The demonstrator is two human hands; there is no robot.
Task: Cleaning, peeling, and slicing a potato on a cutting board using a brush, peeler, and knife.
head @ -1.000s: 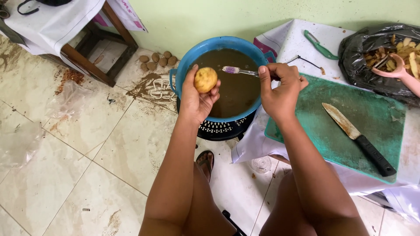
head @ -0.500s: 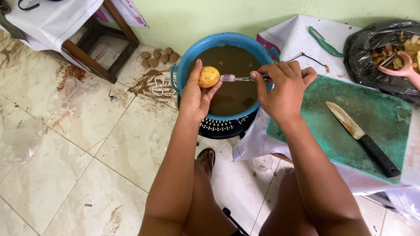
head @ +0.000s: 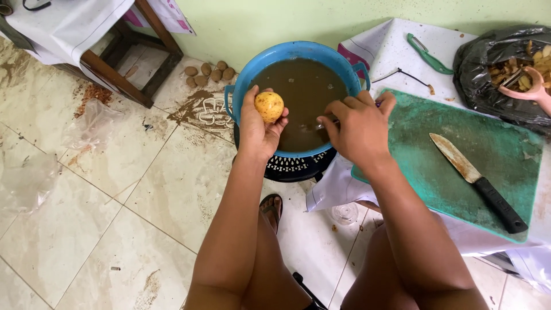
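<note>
Sitting over the tiled floor (head: pixel 86 218), the person holds both hands out above a blue basin (head: pixel 244 86) of muddy brown water. The left hand (head: pixel 258 129) is closed around a small yellow potato (head: pixel 269 107), lifted at the basin's 8 o'clock rim. The right hand (head: pixel 359 129) has swung in since a moment ago: then the toothbrush reached across with its bristles on the potato, now the hand is curled low at the basin's 4 o'clock edge and only a thin sliver of the handle (head: pixel 321 123) shows under the fingers. It seems to grip the brush, though the head is hidden, so I cannot tell whether it is in the water. To my eye the scrubbing stroke has paused, perhaps for a rinse.

At 3 o'clock lies a green cutting board (head: pixel 459 166) with a black-handled knife (head: pixel 477 182) on it. Beyond, at 1 o'clock, a green peeler (head: pixel 427 54) rests on a white sheet, and a black plastic bag (head: pixel 488 92) holds peelings, where another person's hand (head: pixel 531 89) reaches in. At 11 o'clock, unwashed brown potatoes (head: pixel 209 72) sit on the floor beside a wooden stool (head: pixel 126 69) draped with a white sheet carrying pink lettering
</note>
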